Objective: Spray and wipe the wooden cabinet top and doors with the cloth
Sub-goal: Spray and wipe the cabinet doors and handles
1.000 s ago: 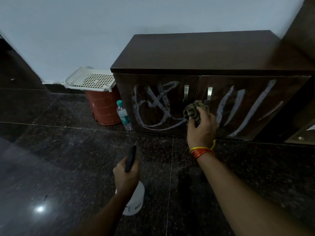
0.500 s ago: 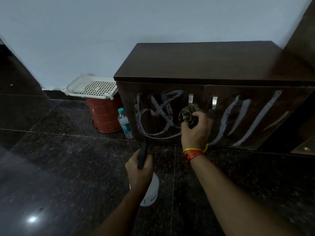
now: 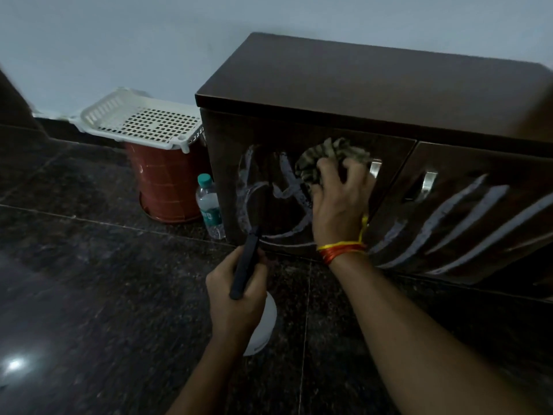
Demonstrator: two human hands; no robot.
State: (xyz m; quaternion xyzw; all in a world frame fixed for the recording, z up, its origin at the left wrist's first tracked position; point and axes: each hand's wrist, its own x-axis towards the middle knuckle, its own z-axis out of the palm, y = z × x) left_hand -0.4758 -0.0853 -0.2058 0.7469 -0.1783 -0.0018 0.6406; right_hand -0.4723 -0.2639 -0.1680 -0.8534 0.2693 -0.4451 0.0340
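Indoors, right hand [image 3: 341, 202] presses bunched cloth [image 3: 329, 157] on streaked cabinet [image 3: 359, 85]; left hand [image 3: 236, 298] grips spray bottle [image 3: 260, 324].

- The cabinet [image 3: 374, 85] is seen in dark brown wood, with whitish streaks [image 3: 454, 223] smeared across both doors.
- The cloth [image 3: 330, 157] is patterned in olive and dark stripes.
- A black head [image 3: 245, 262] is carried on the white spray bottle [image 3: 263, 324].
- Red and yellow threads [image 3: 341, 250] are worn at the right wrist.
- At the far left, a white perforated basket [image 3: 140, 122] is set on a red-brown bucket [image 3: 164, 187].
- The clear water bottle [image 3: 209, 205] is capped in teal.
- The floor [image 3: 89, 280] is laid in black speckled stone.
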